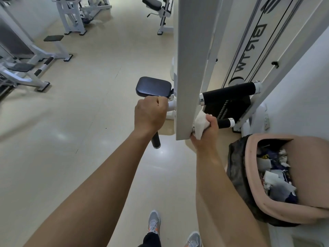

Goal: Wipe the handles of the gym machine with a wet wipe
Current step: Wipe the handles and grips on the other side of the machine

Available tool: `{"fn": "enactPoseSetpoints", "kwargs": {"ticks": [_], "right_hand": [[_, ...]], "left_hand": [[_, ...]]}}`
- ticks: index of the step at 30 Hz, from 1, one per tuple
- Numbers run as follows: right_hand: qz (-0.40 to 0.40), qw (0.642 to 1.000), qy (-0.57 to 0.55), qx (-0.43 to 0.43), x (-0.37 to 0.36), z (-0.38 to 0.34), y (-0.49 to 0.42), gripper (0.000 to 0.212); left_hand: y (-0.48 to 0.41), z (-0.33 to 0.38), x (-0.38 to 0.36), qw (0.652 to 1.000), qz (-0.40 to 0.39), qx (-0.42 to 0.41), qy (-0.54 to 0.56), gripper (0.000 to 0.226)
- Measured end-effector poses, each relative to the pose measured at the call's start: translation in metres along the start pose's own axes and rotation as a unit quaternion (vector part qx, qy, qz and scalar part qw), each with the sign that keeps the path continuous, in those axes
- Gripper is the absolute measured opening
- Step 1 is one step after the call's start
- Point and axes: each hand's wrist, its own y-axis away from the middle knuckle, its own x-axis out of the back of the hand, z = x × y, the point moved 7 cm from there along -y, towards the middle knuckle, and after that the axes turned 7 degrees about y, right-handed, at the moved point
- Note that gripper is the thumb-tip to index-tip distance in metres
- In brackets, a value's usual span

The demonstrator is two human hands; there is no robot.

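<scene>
A white gym machine post (193, 59) hangs down in the middle of the head view. My left hand (150, 114) grips the left black handle (156, 140), whose lower end sticks out below my fist. My right hand (206, 133) holds a crumpled white wet wipe (201, 122) wrapped round the right black handle (224, 123), close to the post. The handle's chrome-capped outer end shows past my fingers. A thicker black foam roller (229, 93) lies just above it.
A black padded seat (154, 86) sits behind my left hand. A pink bin (277, 209) with a dark liner, full of paper rubbish, stands at the right against a white wall. Other white machines (32, 68) stand at the far left on the beige floor.
</scene>
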Motion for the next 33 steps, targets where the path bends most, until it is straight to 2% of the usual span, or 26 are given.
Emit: {"fn": "enactPoseSetpoints", "kwargs": {"ticks": [1, 3, 5, 6, 9, 11, 12, 13, 15, 16, 19, 20, 22, 24, 26, 29, 31, 33], "right_hand": [[0.011, 1.0, 0.004, -0.001, -0.003, -0.005, 0.001, 0.015], [0.11, 0.992, 0.053, -0.035, 0.006, -0.012, -0.004, 0.02], [0.189, 0.959, 0.207, -0.039, 0.02, -0.029, -0.004, 0.016], [0.204, 0.944, 0.259, -0.001, 0.024, -0.041, -0.005, 0.012], [0.168, 0.973, 0.158, 0.016, 0.039, -0.047, -0.023, 0.018], [0.155, 0.987, -0.031, -0.021, 0.048, -0.053, -0.015, 0.019], [0.146, 0.979, -0.134, -0.052, 0.05, -0.052, -0.014, 0.019], [0.134, 0.972, -0.186, -0.047, 0.05, -0.059, -0.013, 0.018], [0.127, 0.97, -0.208, -0.023, 0.061, -0.066, -0.015, 0.018], [0.136, 0.969, -0.205, -0.025, 0.069, -0.067, -0.014, 0.021], [0.195, 0.969, -0.144, -0.049, 0.103, -0.07, -0.011, 0.035], [0.206, 0.968, -0.131, -0.05, 0.115, -0.07, -0.009, 0.039], [0.19, 0.974, -0.121, -0.032, 0.132, -0.073, -0.004, 0.041], [0.155, 0.981, -0.12, -0.004, 0.145, -0.075, 0.007, 0.045], [0.121, 0.988, -0.1, -0.005, 0.156, -0.074, 0.023, 0.049], [0.066, 0.993, -0.093, -0.028, 0.177, -0.071, 0.048, 0.045], [0.033, 0.993, -0.109, -0.036, 0.192, -0.077, 0.065, 0.039], [0.032, 0.992, -0.117, -0.036, 0.215, -0.083, 0.077, 0.029]], "left_hand": [[-0.002, -0.001, 0.0, 1.0, -0.002, 0.004, 0.005, 0.041], [-0.006, -0.004, -0.001, 1.0, -0.004, 0.005, 0.009, 0.044], [-0.007, -0.005, -0.002, 1.0, -0.006, 0.0, 0.005, 0.046], [-0.008, -0.006, -0.002, 1.0, -0.007, -0.005, 0.005, 0.047], [-0.009, -0.009, -0.003, 1.0, -0.005, -0.007, -0.002, 0.048], [-0.009, -0.008, -0.003, 1.0, 0.004, -0.005, -0.012, 0.049], [-0.008, -0.008, -0.002, 1.0, 0.009, -0.004, -0.018, 0.049], [-0.006, -0.008, -0.002, 0.999, 0.016, -0.004, -0.027, 0.046], [-0.002, -0.007, 0.002, 0.998, 0.05, -0.018, -0.036, 0.038], [0.002, -0.004, 0.007, 0.995, 0.091, -0.042, -0.023, 0.031], [0.041, 0.025, 0.03, 0.949, 0.263, -0.167, 0.054, 0.012], [0.06, 0.035, 0.029, 0.935, 0.277, -0.207, 0.08, 0.011], [0.101, 0.058, 0.005, 0.929, 0.202, -0.288, 0.114, 0.002], [0.138, 0.075, -0.041, 0.942, 0.052, -0.312, 0.112, 0.006], [0.159, 0.083, -0.096, 0.959, -0.094, -0.254, 0.082, 0.016], [0.175, 0.087, -0.172, 0.957, -0.248, -0.124, 0.087, 0.052], [0.183, 0.096, -0.206, 0.943, -0.298, -0.089, 0.117, 0.063], [0.189, 0.106, -0.23, 0.941, -0.303, -0.108, 0.104, 0.049]]}}
